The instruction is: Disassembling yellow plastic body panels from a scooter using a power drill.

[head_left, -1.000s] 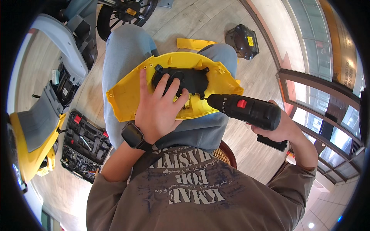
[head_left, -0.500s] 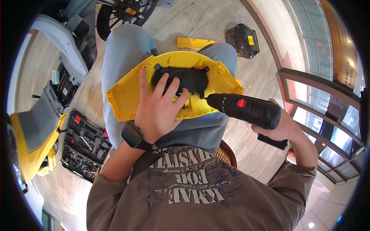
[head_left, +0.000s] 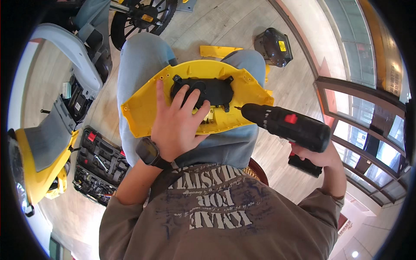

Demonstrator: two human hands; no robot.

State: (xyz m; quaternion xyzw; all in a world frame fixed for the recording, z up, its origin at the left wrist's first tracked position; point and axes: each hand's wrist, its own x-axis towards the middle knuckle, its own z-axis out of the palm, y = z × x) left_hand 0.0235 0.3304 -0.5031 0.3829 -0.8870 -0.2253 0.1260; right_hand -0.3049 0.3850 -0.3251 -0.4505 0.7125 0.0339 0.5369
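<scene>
On the lap, the yellow panel (head_left: 143, 108) is lying across both knees with the black part (head_left: 212, 89) sitting at its middle. Left hand (head_left: 175, 123) is pressing flat, fingers spread over the black part's left end, not gripping anything. Right hand (head_left: 318, 156) is wrapped closed around the drill (head_left: 286, 125) handle; bit tip is touching the panel just right of the black part (near its right edge). Compared with a second ago, hardly anything is shifting: same hold, same drill angle, so the screw work is likely mid-drive.
</scene>
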